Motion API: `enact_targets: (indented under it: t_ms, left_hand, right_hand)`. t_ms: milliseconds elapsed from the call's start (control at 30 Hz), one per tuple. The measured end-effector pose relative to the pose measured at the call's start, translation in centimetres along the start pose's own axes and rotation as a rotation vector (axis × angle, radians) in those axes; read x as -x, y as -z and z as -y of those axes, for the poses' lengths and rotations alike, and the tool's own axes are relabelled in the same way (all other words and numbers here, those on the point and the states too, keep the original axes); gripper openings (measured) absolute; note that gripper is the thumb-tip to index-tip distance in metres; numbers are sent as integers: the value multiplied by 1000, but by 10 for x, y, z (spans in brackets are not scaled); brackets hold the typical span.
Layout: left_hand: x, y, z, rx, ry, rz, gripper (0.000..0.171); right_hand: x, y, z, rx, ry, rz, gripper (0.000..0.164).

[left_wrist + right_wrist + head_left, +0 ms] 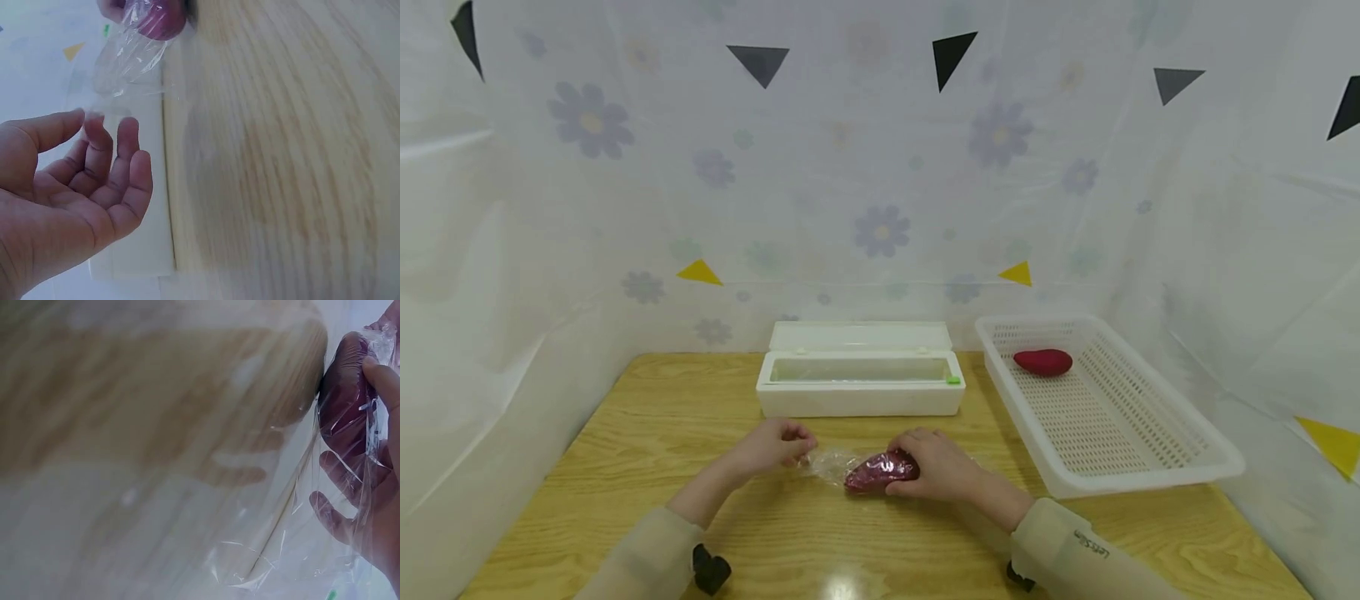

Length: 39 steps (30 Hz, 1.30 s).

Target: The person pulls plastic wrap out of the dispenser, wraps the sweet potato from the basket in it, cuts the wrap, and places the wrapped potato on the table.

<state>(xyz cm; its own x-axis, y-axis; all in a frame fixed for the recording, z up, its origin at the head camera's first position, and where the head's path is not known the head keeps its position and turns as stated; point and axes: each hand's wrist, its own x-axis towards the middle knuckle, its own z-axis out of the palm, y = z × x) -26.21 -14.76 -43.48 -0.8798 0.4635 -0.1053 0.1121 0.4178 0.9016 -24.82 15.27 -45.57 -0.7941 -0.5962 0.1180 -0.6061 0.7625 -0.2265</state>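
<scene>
While pinching likely flimsy cling film (832, 465) in left grip (772, 446), clasps probably firm, slippery purple sweet potato (872, 472) in curled right grip (942, 467); best held mid-body.

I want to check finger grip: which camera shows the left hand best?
The left wrist view: the left hand is large there, fingers plainly visible. The head view shows it smaller; the right wrist view, only part at upper right.

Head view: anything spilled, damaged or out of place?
No, nothing stands out. The white box sits upright with its lid open, and the clear film beside the purple item in the right hand looks merely crumpled.
</scene>
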Motion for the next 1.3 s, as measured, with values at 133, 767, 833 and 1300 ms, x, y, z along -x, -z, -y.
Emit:
enact_targets:
  t_ms: [133, 767, 833, 1300]
  left_hand:
    - [-2, -5, -2, -23, 53, -10, 34]
    - [-16, -23, 6, -67, 0, 58, 24]
    - [-16, -24, 2, -64, 8, 41, 26]
    - [-19, -38, -18, 18, 19, -49, 22]
  right_hand:
    - [0, 0, -1, -13, -8, 7, 56]
    - [0, 1, -1, -29, 17, 8, 57]
    - [0, 2, 0, -40, 9, 12, 57]
    - [-8, 3, 0, -76, 18, -5, 54]
